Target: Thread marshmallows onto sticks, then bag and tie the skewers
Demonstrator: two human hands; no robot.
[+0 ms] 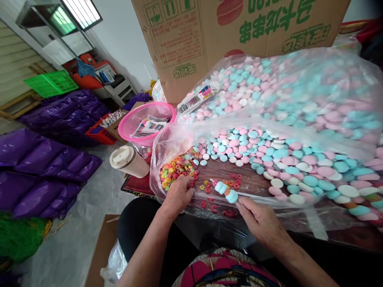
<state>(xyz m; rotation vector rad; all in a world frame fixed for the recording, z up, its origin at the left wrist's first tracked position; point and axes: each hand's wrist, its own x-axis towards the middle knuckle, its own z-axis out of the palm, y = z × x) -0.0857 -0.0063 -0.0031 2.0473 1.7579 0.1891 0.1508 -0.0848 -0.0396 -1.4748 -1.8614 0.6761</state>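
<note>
My right hand pinches the lower end of a skewer strung with light blue marshmallows and an orange ring between them. The skewer tilts up and leftward over the brown tabletop. At the near edge of a pile of fruit-coloured cereal rings, my left hand is curled with thumb and fingers close together; whatever they hold is too small to make out. Loose red and yellow rings lie between the hands. Behind them spreads a heap of pink, white and blue marshmallows on clear plastic.
A lidded cup and a pink basket with printed packets stand on the left. Beyond the large plastic bag of marshmallows rises a cardboard box. Purple bundles lie on the floor at left.
</note>
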